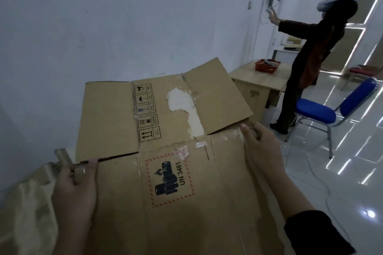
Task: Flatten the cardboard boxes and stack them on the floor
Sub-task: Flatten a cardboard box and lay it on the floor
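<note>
A large brown cardboard box (172,203) fills the lower middle of the view, flattened, with a red-bordered "UN 3481" battery label facing me. Its far flaps (116,118) stand up against the white wall, showing handling symbols and a torn white patch. My left hand (75,188) grips the box's left edge, thumb on top near the flap fold. My right hand (263,149) grips the right edge, fingers curled over torn tape at the fold. A dark sleeve covers my right forearm.
Crumpled beige fabric (27,209) lies at the lower left. A wooden desk (257,83) with a red basket (267,66) stands at the right. A person in dark clothes (310,56) stands beside it, next to a blue chair (323,114). White glossy tiled floor (342,182) stretches right.
</note>
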